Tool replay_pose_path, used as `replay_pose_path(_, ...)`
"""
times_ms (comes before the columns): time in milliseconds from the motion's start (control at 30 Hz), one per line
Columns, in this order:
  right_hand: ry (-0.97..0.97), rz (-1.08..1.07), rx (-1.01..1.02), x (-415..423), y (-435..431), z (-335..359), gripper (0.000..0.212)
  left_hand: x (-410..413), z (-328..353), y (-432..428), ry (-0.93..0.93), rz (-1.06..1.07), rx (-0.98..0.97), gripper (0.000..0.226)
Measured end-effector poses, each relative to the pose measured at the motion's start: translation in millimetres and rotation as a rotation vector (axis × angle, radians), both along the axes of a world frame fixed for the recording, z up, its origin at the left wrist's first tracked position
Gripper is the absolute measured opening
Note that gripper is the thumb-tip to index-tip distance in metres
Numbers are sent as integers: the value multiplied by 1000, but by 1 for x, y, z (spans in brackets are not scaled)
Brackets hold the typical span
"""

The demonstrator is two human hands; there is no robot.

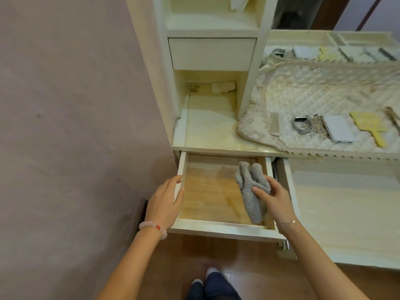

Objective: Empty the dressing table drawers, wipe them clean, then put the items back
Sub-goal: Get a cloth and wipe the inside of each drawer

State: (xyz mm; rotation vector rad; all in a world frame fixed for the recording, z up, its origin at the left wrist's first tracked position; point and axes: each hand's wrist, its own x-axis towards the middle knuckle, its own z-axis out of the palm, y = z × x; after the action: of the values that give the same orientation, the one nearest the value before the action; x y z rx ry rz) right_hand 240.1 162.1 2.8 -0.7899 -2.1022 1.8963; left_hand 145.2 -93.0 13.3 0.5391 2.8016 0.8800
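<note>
A cream drawer [216,226] with a wooden bottom is pulled out of the dressing table; nothing lies in it but the cloth. My left hand [165,200] grips the drawer's left wall, thumb inside. My right hand [273,199] holds a folded grey cloth [251,189] over the right side of the drawer bottom. On the quilted lace mat [313,92] on the tabletop lie a white comb [275,123], a grey watch band [302,124], a white power bank [337,129] and a yellow hand mirror [371,126].
A second, wider drawer [346,202] stands open to the right. Above the tabletop are a shut small drawer [212,53] and an open niche with a white scrap [223,86]. A plain wall [75,126] is on the left. My feet [207,280] are below the drawer.
</note>
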Motion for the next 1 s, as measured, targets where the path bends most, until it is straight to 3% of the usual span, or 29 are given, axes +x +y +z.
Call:
replay_pose_path(333,44,-247,117,69,10,45,28,36,27,35,253,-272,-18,42)
replay_pose_path(433,39,-337,135,91,23,48,28,47,25,55,242,-339,-1,53)
replay_pose_path(700,56,-459,121,132,80,48,29,76,21,114,186,-476,-58,43)
replay_pose_path(1000,-23,-375,122,144,208,5,31,102,-10,235,16,-364,-38,45)
